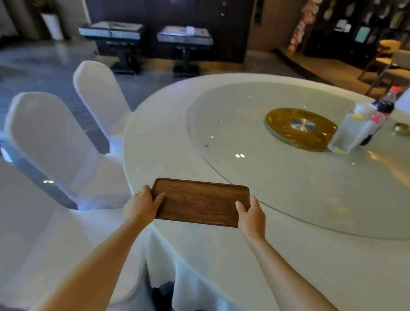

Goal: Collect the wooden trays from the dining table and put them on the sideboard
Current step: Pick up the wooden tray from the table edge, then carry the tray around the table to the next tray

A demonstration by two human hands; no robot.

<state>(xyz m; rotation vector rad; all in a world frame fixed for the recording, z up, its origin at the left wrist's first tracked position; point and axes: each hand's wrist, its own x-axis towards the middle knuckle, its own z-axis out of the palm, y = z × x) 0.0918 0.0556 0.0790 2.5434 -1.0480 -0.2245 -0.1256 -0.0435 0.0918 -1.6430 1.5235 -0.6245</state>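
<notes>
Just 1 wooden tray (199, 201), left hand (141, 205) & right hand (252, 217) grips clamped on its ends.

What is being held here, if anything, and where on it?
A wooden tray, gripped at its two short ends: left hand on the left end, right hand on the right end.

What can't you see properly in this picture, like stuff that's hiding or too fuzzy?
Head view only:
- Fingers of the left hand and right hand: curled under the wooden tray, which hides them.
- Whether the tray is lifted or touching the dining table: cannot tell.
- Dark cola bottle: lower part hidden behind the clear bottle.
- Small gold dish: too small to identify.
- Far shelves: blurred.
</notes>
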